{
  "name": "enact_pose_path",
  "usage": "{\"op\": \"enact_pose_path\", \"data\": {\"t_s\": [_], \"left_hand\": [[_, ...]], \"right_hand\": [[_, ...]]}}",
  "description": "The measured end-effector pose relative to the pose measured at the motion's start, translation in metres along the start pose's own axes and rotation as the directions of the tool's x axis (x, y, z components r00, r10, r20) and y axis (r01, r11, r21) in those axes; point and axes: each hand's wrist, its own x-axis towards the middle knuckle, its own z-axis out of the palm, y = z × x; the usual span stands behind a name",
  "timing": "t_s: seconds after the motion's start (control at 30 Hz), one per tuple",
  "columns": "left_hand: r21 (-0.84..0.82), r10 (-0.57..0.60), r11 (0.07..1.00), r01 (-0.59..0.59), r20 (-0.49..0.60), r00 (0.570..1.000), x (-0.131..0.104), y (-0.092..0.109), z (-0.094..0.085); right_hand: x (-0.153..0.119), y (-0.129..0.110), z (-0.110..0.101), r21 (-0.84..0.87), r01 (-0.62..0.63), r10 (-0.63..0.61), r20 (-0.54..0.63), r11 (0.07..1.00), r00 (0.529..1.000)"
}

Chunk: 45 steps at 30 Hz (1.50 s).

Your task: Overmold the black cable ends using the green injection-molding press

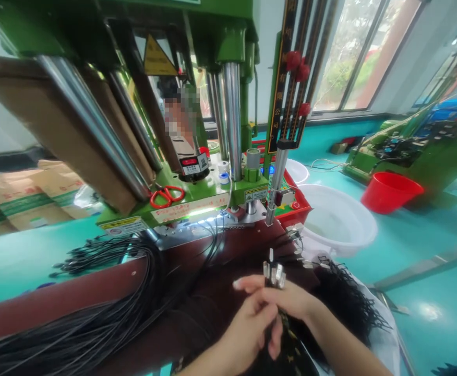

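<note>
Low in the middle of the view, both my hands are closed round a small bunch of black cables with silver metal plugs (274,275) pointing up. My right hand (291,298) wraps the bunch just under the plugs, its fingertips reaching out to the left. Below and partly overlapping it, my left hand (250,324) has its fingers curled round the cables, whose lower part is largely hidden. Left of my hands, a thick bundle of long black cables (134,303) lies over the brown table (111,284). Some thin black cables run to the green machine (197,196).
Red-handled scissors (167,197) lie on the machine base. A red control box (295,201) stands to its right. Beyond are a white tub (340,209) and a red bucket (391,190). Near my right forearm is a pile of black cables (346,297).
</note>
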Motion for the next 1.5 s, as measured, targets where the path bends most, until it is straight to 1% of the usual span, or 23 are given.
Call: {"op": "enact_pose_path", "data": {"t_s": [0.07,0.1,0.13,0.17,0.2,0.27,0.33,0.37,0.43,0.53,0.63,0.7,0.77,0.87,0.97,1.03,1.13,1.2,1.27,1.3,1.37,1.43,1.5], "left_hand": [[-0.01,-0.006,1.0,0.006,-0.019,1.0,0.003,-0.003,0.003],[0.009,-0.015,1.0,0.015,-0.023,1.0,0.005,-0.005,0.004],[0.029,-0.02,0.999,0.021,-0.029,0.999,0.007,-0.005,0.005],[0.05,-0.019,0.999,0.021,-0.039,0.999,0.009,-0.006,0.007],[0.065,-0.014,0.998,0.017,-0.051,0.999,0.011,-0.005,0.008],[0.079,0.004,0.997,0.002,-0.078,0.997,0.015,-0.004,0.011],[0.065,0.02,0.998,-0.014,-0.099,0.995,0.019,-0.001,0.013],[0.055,0.023,0.998,-0.018,-0.105,0.994,0.021,0.0,0.014],[0.044,0.021,0.999,-0.016,-0.104,0.994,0.024,0.002,0.015],[0.029,0.011,1.0,-0.008,-0.1,0.995,0.026,0.006,0.017],[-0.013,0.053,0.998,-0.055,-0.164,0.985,0.03,0.01,0.018],[-0.026,0.079,0.996,-0.085,-0.198,0.977,0.033,0.012,0.019],[-0.03,0.08,0.996,-0.087,-0.202,0.976,0.037,0.012,0.02],[-0.027,0.095,0.994,-0.103,-0.2,0.975,0.04,0.01,0.02],[-0.011,0.144,0.989,-0.15,-0.223,0.964,0.039,0.009,0.019],[-0.047,0.147,0.986,-0.162,-0.231,0.962,0.036,0.011,0.017],[-0.153,0.119,0.976,-0.154,-0.215,0.969,0.031,0.015,0.013],[-0.19,0.109,0.97,-0.15,-0.212,0.971,0.03,0.018,0.01],[-0.208,0.082,0.97,-0.125,-0.205,0.975,0.03,0.018,0.007],[-0.214,0.059,0.972,-0.101,-0.194,0.979,0.031,0.019,0.007],[-0.22,0.031,0.973,-0.07,-0.178,0.984,0.033,0.019,0.006],[-0.212,0.073,0.97,-0.116,-0.201,0.977,0.035,0.019,0.006],[-0.197,0.128,0.965,-0.175,-0.231,0.965,0.035,0.019,0.004]], "right_hand": [[0.008,-0.005,-0.007,0.135,0.107,-0.091,-0.124,0.985,0.988],[0.012,-0.011,-0.012,0.171,0.159,-0.127,-0.182,0.972,0.975],[0.015,-0.018,-0.017,0.166,0.193,-0.154,-0.224,0.967,0.962],[0.017,-0.027,-0.021,0.122,0.189,-0.156,-0.234,0.974,0.96],[0.018,-0.036,-0.024,0.052,0.149,-0.135,-0.21,0.988,0.968],[0.017,-0.053,-0.025,-0.128,0.028,-0.046,-0.139,0.991,0.989],[0.015,-0.065,-0.022,-0.29,-0.056,0.033,-0.084,0.955,0.996],[0.014,-0.067,-0.02,-0.347,-0.076,0.056,-0.067,0.935,0.996],[0.014,-0.068,-0.015,-0.407,-0.097,0.083,-0.051,0.908,0.995],[0.019,-0.06,-0.013,-0.398,-0.134,0.117,-0.067,0.907,0.991],[0.023,-0.051,-0.015,-0.333,-0.142,0.113,-0.104,0.932,0.988],[0.024,-0.049,-0.017,-0.328,-0.124,0.09,-0.117,0.936,0.989],[0.023,-0.05,-0.019,-0.376,-0.133,0.103,-0.099,0.917,0.99],[0.021,-0.054,-0.021,-0.446,-0.178,0.17,-0.058,0.877,0.984],[0.022,-0.053,-0.022,-0.433,-0.203,0.212,-0.03,0.878,0.977],[0.026,-0.049,-0.022,-0.392,-0.201,0.204,-0.035,0.898,0.978],[0.033,-0.043,-0.022,-0.343,-0.178,0.179,-0.03,0.922,0.983],[0.038,-0.042,-0.021,-0.352,-0.193,0.209,0.006,0.916,0.978],[0.042,-0.046,-0.018,-0.405,-0.217,0.255,0.042,0.888,0.966],[0.044,-0.048,-0.016,-0.444,-0.214,0.269,0.063,0.87,0.961],[0.047,-0.055,-0.011,-0.514,-0.165,0.254,0.106,0.842,0.961],[0.049,-0.061,-0.006,-0.547,-0.086,0.19,0.137,0.833,0.972],[0.054,-0.064,-0.002,-0.561,-0.038,0.145,0.149,0.827,0.978]]}}
